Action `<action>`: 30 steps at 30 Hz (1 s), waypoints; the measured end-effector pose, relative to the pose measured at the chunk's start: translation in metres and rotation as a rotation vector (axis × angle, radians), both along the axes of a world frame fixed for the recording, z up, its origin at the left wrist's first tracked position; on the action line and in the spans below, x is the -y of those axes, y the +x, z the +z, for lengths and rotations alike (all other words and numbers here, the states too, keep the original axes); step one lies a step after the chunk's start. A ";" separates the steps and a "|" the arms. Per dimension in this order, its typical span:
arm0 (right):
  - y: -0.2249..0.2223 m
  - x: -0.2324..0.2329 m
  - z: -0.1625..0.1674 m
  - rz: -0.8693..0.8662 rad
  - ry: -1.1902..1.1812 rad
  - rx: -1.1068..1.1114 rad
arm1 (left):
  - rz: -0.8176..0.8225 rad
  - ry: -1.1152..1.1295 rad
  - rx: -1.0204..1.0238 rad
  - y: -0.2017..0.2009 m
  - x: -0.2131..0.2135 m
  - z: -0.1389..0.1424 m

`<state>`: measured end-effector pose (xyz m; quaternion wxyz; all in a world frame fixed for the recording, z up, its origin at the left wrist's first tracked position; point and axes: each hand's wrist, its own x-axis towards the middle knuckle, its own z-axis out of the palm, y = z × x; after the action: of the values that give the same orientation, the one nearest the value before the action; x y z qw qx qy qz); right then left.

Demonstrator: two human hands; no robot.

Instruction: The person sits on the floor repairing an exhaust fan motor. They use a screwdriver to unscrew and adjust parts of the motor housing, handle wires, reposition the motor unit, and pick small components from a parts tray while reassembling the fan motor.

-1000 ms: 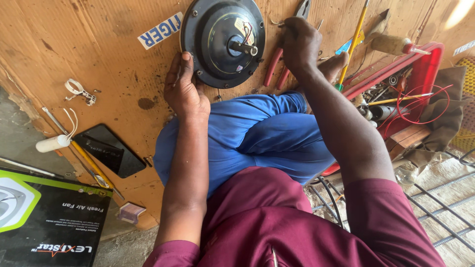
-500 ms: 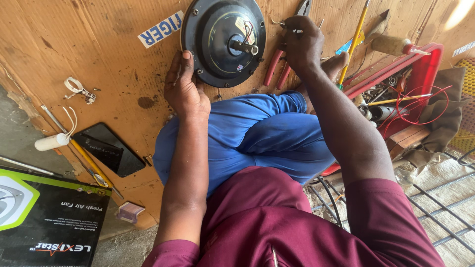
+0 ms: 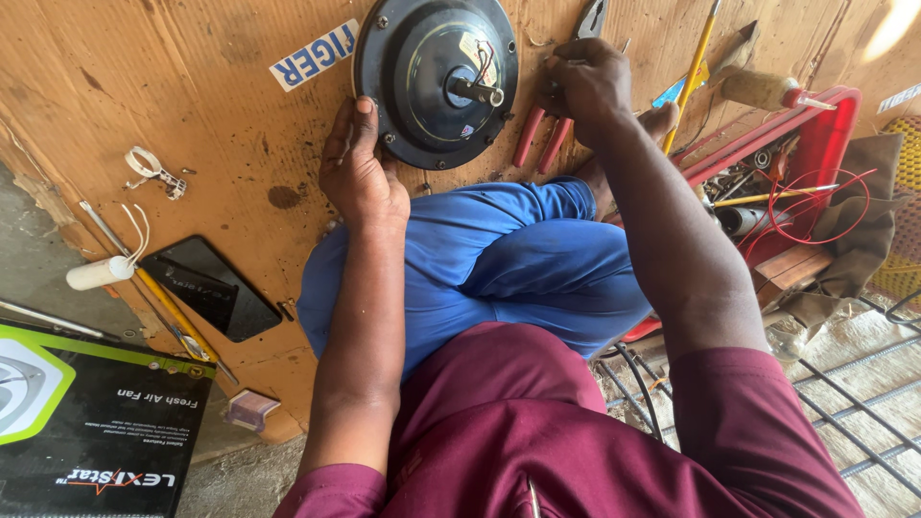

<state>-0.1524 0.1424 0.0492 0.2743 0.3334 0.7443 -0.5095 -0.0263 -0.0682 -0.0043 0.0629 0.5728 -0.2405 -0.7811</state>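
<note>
A round black fan motor (image 3: 422, 91) with a short shaft and wires at its middle lies on brown cardboard (image 3: 192, 86) in front of my crossed legs in blue trousers. My left hand (image 3: 360, 177) rests against the motor's lower left rim and holds it. My right hand (image 3: 587, 84) sits just right of the motor with its fingers curled and pinched near the rim. It lies over red-handled pliers (image 3: 537, 144). Whether it grips the pliers or something small is hidden.
A red tool tray (image 3: 825, 134) with wires and parts stands at the right, next to a yellow-handled tool (image 3: 693, 82). At the left lie a dark phone (image 3: 206, 288), a white capacitor (image 3: 101, 273), a screwdriver (image 3: 177, 317) and a black-and-green fan box (image 3: 86, 422). Metal grating (image 3: 863, 403) lies at lower right.
My right hand's fingers have shifted slightly beside the motor's rim. My left hand and the motor stay where they were.
</note>
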 end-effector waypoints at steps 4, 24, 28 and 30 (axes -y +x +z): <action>-0.003 0.001 0.004 -0.082 -0.077 0.106 | 0.010 0.006 -0.023 0.001 0.000 0.000; -0.006 0.012 0.004 0.124 -0.315 -0.052 | 0.006 -0.019 0.000 0.001 -0.001 -0.001; -0.006 0.021 0.003 0.180 -0.267 -0.158 | -0.002 -0.008 0.006 0.000 0.000 -0.001; -0.005 0.027 0.003 0.285 -0.148 -0.248 | -0.001 -0.006 -0.003 0.001 0.000 -0.001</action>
<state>-0.1575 0.1156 0.0520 0.2736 0.1382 0.7725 -0.5562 -0.0257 -0.0681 -0.0057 0.0646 0.5713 -0.2432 -0.7812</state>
